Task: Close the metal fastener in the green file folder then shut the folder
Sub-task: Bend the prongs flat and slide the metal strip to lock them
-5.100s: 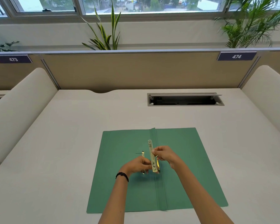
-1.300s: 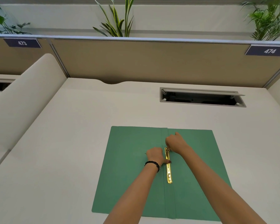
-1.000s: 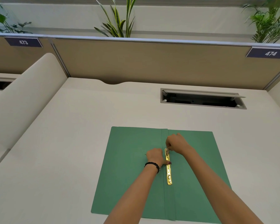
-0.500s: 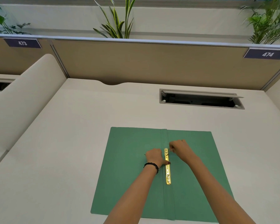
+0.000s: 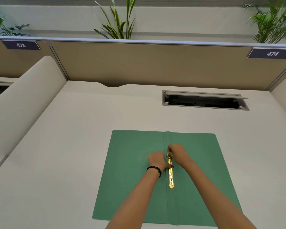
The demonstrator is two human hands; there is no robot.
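The green file folder (image 5: 132, 179) lies open and flat on the desk in front of me. A gold metal fastener (image 5: 171, 177) runs along its centre spine. My left hand (image 5: 156, 160), with a black wristband, rests on the left flap and presses its thumb onto the middle of the bar. My right hand (image 5: 177, 153) pinches the far end of the fastener with its fingertips. The fastener's far end is hidden under my fingers.
The beige desk (image 5: 73, 146) has an open cable slot (image 5: 205, 100) at the back right. A tan partition (image 5: 155, 63) with number plates 473 and 474 closes the back. A rounded cream divider (image 5: 23, 103) borders the left side.
Five seconds ago both hands held the bar lifted above the folder; it now lies flat on the spine. In the last second my right hand has shifted slightly at its far end.
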